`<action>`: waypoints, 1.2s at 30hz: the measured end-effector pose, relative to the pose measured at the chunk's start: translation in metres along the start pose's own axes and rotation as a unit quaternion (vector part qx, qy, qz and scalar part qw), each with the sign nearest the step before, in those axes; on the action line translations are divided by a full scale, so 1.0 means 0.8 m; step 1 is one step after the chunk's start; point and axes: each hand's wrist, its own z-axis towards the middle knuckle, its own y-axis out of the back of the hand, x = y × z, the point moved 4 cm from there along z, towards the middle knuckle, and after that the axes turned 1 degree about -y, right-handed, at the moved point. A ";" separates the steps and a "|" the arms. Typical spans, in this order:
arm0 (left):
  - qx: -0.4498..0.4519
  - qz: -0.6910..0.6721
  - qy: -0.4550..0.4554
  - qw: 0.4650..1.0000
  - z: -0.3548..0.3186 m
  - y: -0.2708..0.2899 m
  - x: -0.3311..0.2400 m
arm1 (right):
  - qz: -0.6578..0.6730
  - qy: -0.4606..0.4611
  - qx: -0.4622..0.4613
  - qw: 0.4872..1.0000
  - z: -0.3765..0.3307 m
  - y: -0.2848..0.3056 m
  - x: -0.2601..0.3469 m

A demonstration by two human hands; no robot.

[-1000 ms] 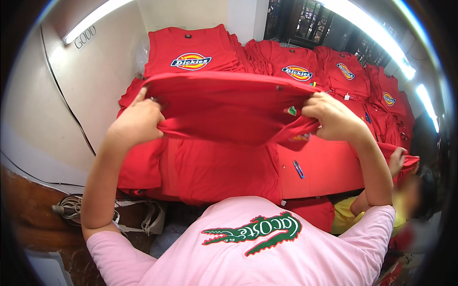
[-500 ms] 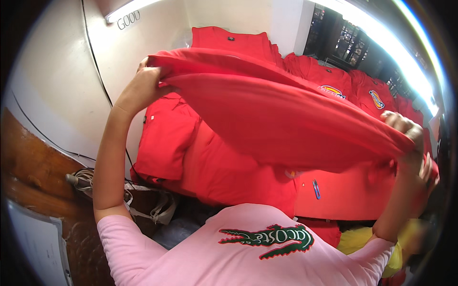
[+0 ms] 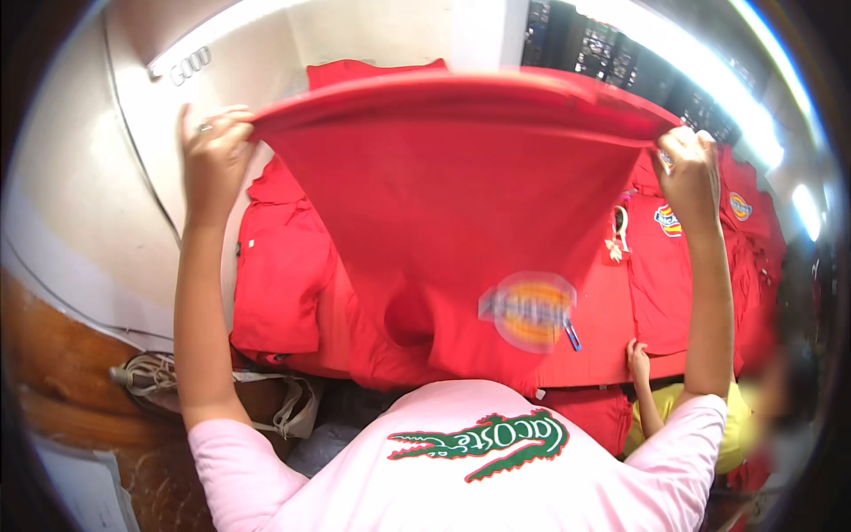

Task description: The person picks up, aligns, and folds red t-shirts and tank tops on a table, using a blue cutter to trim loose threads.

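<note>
A red shirt (image 3: 461, 195) hangs stretched wide in front of me, raised over the work table (image 3: 612, 306). My left hand (image 3: 217, 146) grips one top corner, fingers closed on the cloth. At the opposite corner my right hand (image 3: 690, 160) is closed on the edge too. The raised edge runs almost level and looks doubled. Lower on the shirt is a yellow and blue oval logo (image 3: 529, 310), blurred by motion; the cloth's lower part hangs over the table. Close beside the logo lies a pair of blue thread snips (image 3: 573, 335).
Folded red shirts (image 3: 279, 284) are piled at the left, with more red shirts (image 3: 669, 275) at the right. A person in yellow (image 3: 731, 430) is at the right, one hand (image 3: 636, 359) by the table edge. Coiled cords (image 3: 146, 372) hang at the lower left.
The shirt has swung up and levelled out, its logo now facing me. My right hand has risen and moved inward; my left hand has shifted slightly left. The other person's hand has come to the table edge.
</note>
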 end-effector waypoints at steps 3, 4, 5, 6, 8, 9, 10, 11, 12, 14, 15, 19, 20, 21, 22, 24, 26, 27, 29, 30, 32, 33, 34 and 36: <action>-0.164 -0.009 0.018 0.986 -0.014 0.056 -0.047 | -0.034 -0.018 -0.141 0.989 -0.021 0.033 0.006; -0.159 -0.011 0.011 0.987 -0.032 0.061 -0.062 | -0.029 -0.038 -0.126 0.991 -0.044 0.031 0.008; -0.156 -0.015 0.003 0.988 -0.053 0.058 -0.077 | -0.026 -0.059 -0.108 0.992 -0.074 0.026 0.014; -0.146 -0.181 0.107 0.967 -0.088 0.049 -0.082 | 0.011 -0.064 -0.089 0.994 -0.099 0.012 0.036; -0.085 -0.315 0.185 0.927 -0.153 0.018 -0.114 | 0.027 -0.063 -0.016 0.998 -0.166 -0.008 0.072; -0.034 -0.285 0.155 0.945 -0.179 0.008 -0.138 | 0.017 -0.062 0.036 0.997 -0.213 -0.026 0.086; 0.016 -0.305 0.184 0.934 -0.221 -0.011 -0.159 | 0.041 -0.065 0.094 0.993 -0.254 -0.041 0.108; 0.069 -0.318 0.214 0.921 -0.268 -0.024 -0.176 | 0.073 -0.065 0.151 0.984 -0.288 -0.053 0.132; 0.111 -0.327 0.247 0.905 -0.311 -0.028 -0.195 | 0.118 -0.078 0.175 0.974 -0.318 -0.067 0.164; 0.177 -0.354 0.302 0.867 -0.393 -0.047 -0.231 | 0.171 -0.092 0.234 0.953 -0.370 -0.080 0.214; 0.199 -0.365 0.318 0.852 -0.428 -0.054 -0.245 | 0.186 -0.096 0.260 0.943 -0.399 -0.088 0.234; 0.302 -0.353 0.315 0.827 -0.514 -0.059 -0.279 | 0.268 -0.079 0.365 0.888 -0.477 -0.099 0.271; 0.323 -0.349 0.322 0.819 -0.529 -0.055 -0.277 | 0.322 -0.049 0.350 0.878 -0.475 -0.093 0.274; 0.344 -0.347 0.327 0.809 -0.538 -0.051 -0.276 | 0.359 -0.095 0.435 0.821 -0.482 -0.098 0.274; 0.362 -0.346 0.330 0.800 -0.547 -0.050 -0.273 | 0.389 -0.142 0.510 0.754 -0.489 -0.104 0.273; 0.356 -0.336 0.315 0.813 -0.550 -0.052 -0.264 | 0.503 -0.329 0.513 0.613 -0.517 -0.122 0.271; 0.343 -0.331 0.331 0.814 -0.533 -0.062 -0.261 | 0.496 -0.384 0.422 0.654 -0.490 -0.152 0.266; 0.337 -0.353 0.315 0.814 -0.509 -0.074 -0.269 | 0.490 -0.409 0.374 0.672 -0.470 -0.171 0.268; 0.321 -0.395 0.286 0.812 -0.446 -0.111 -0.306 | 0.470 -0.344 0.241 0.776 -0.417 -0.203 0.292; 0.322 -0.443 0.255 0.797 -0.423 -0.136 -0.336 | 0.474 -0.315 0.231 0.789 -0.393 -0.222 0.315; 0.340 -0.485 0.164 0.789 -0.383 -0.186 -0.406 | 0.495 -0.241 0.224 0.804 -0.348 -0.248 0.376; 0.357 -0.481 0.101 0.794 -0.368 -0.211 -0.437 | 0.510 -0.201 0.225 0.806 -0.330 -0.257 0.408; 0.364 -0.403 0.027 0.839 -0.374 -0.243 -0.462 | 0.533 -0.138 0.264 0.792 -0.319 -0.268 0.441; 0.383 -0.315 -0.065 0.866 -0.367 -0.289 -0.480 | 0.461 -0.016 0.309 0.832 -0.341 -0.304 0.471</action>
